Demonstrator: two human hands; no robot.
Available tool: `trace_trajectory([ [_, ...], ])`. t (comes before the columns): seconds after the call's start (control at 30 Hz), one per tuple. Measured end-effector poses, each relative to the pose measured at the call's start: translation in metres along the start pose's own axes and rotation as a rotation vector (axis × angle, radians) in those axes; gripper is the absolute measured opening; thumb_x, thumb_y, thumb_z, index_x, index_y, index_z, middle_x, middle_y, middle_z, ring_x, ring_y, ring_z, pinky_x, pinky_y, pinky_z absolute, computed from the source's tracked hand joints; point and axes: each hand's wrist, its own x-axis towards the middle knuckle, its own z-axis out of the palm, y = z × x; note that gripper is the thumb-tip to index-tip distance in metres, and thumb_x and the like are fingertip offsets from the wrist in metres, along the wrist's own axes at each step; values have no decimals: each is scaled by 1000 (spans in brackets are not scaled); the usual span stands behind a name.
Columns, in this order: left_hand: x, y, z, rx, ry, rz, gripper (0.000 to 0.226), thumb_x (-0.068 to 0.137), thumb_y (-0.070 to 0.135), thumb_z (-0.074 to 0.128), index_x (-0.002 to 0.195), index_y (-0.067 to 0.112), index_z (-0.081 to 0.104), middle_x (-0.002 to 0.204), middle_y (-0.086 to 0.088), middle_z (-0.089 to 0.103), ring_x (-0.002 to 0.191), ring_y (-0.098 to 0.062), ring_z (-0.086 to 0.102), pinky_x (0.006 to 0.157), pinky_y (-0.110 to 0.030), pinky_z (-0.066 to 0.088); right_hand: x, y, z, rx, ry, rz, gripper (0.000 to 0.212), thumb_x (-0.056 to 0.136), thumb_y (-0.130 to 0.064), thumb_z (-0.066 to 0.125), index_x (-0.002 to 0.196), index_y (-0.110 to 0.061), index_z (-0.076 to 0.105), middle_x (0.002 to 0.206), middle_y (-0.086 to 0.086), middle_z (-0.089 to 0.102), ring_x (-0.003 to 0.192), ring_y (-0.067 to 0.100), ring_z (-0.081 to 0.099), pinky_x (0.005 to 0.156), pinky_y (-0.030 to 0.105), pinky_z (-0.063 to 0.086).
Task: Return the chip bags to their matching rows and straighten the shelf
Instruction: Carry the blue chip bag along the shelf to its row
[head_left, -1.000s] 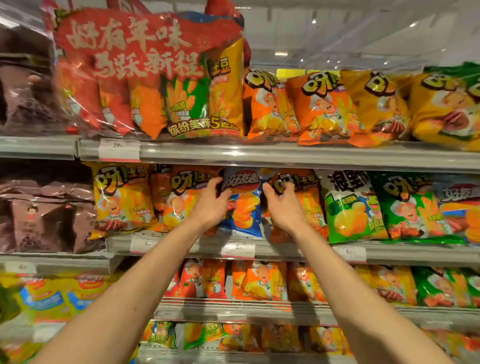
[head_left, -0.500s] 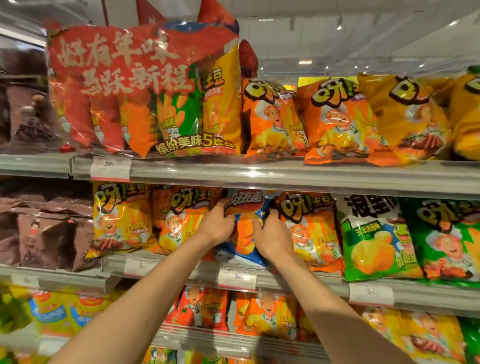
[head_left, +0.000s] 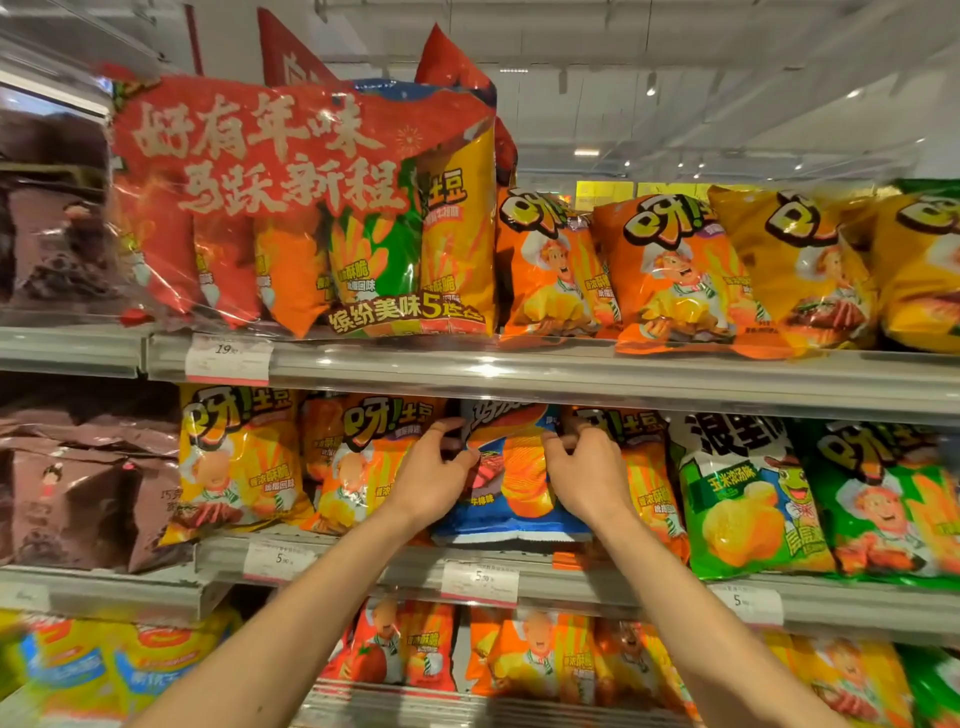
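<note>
A blue chip bag (head_left: 511, 499) stands upright on the middle shelf (head_left: 613, 579), between orange bags (head_left: 363, 457) on its left and an orange bag (head_left: 644, 483) on its right. My left hand (head_left: 434, 475) grips the blue bag's left edge with curled fingers. Its right edge is gripped the same way by my right hand (head_left: 584, 475). The bag's top sits just under the upper shelf rail. A yellow bag (head_left: 234, 457) stands further left, a white and green bag (head_left: 748, 499) and a green bag (head_left: 883, 493) to the right.
The upper shelf (head_left: 571, 374) carries a large red multipack (head_left: 306, 208) and orange (head_left: 670, 270) and yellow bags (head_left: 795, 260). Brown bags (head_left: 78, 493) fill the neighbouring bay at left. The lower shelf holds more orange bags (head_left: 530, 660). Price tags (head_left: 480, 579) line the shelf rails.
Both hands slid down from the blue bag's top corners to its sides and closed in on it. The camera moved nearer, so the shelves appear larger.
</note>
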Motion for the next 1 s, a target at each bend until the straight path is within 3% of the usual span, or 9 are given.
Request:
trace_trajectory([
  [0.17, -11, 0, -9, 41, -48, 48, 58, 96, 41, 61, 146, 21, 39, 122, 4, 58, 105, -13, 60, 89, -29, 50, -8, 1, -8, 181, -15, 32, 17, 100, -27, 54, 101, -11, 57, 71, -7, 62, 87, 11, 59, 90, 28, 45],
  [0.23, -18, -2, -13, 35, -101, 43, 62, 97, 47, 56, 150, 25, 32, 125, 7, 55, 111, -10, 55, 87, -22, 45, -16, 1, -9, 248, -17, 33, 27, 100, -26, 54, 118, -6, 59, 58, -15, 53, 71, 5, 57, 78, 26, 44],
  [0.33, -27, -4, -17, -33, -144, 32, 61, 98, 47, 54, 151, 32, 28, 119, 7, 64, 101, -2, 61, 80, -18, 43, -29, 1, -12, 301, -29, 24, 24, 100, -24, 55, 121, -11, 57, 46, -14, 43, 47, -1, 44, 56, 17, 41],
  [0.4, -33, -8, -19, -74, -148, 49, 58, 97, 44, 57, 149, 33, 32, 113, 7, 68, 97, 1, 64, 79, -18, 47, -41, 1, -14, 329, -36, 11, 25, 100, -24, 55, 124, -16, 55, 46, -12, 47, 44, -1, 45, 49, 12, 38],
  [0.5, -47, -14, -19, -145, -148, 75, 52, 97, 37, 60, 144, 36, 37, 106, 9, 69, 87, 6, 68, 65, -7, 48, -60, 5, -18, 340, -25, 11, 23, 100, -26, 56, 121, -19, 56, 64, 5, 59, 55, -5, 55, 55, 6, 41],
  [0.63, -68, -13, -12, -196, -186, 80, 51, 96, 33, 62, 142, 34, 38, 108, 4, 69, 89, -2, 71, 72, -18, 55, -80, 18, -26, 362, -33, 43, 14, 99, -22, 57, 113, -23, 57, 57, -15, 50, 55, -1, 51, 58, 10, 42],
  [0.7, -80, -7, -5, -204, -201, 94, 49, 96, 31, 63, 139, 33, 39, 107, 5, 68, 84, 4, 70, 66, -14, 53, -89, 27, -37, 370, -24, 68, 8, 98, -22, 58, 105, -26, 56, 58, -16, 51, 56, -2, 54, 61, 9, 43],
  [0.8, -95, 8, 11, -209, -230, 123, 47, 96, 29, 64, 136, 36, 39, 108, 5, 67, 78, 6, 69, 61, -11, 51, -103, 40, -59, 389, -11, 89, 22, 99, -21, 57, 120, -19, 54, 51, -16, 49, 53, -2, 51, 60, 9, 43],
  [1.0, -125, 49, 66, -213, -298, 167, 48, 95, 31, 64, 135, 40, 40, 108, 6, 68, 77, -6, 73, 76, -35, 59, -129, 74, -133, 385, 35, 98, 23, 99, -19, 57, 121, -14, 53, 50, -25, 54, 49, -5, 50, 55, 8, 41],
])
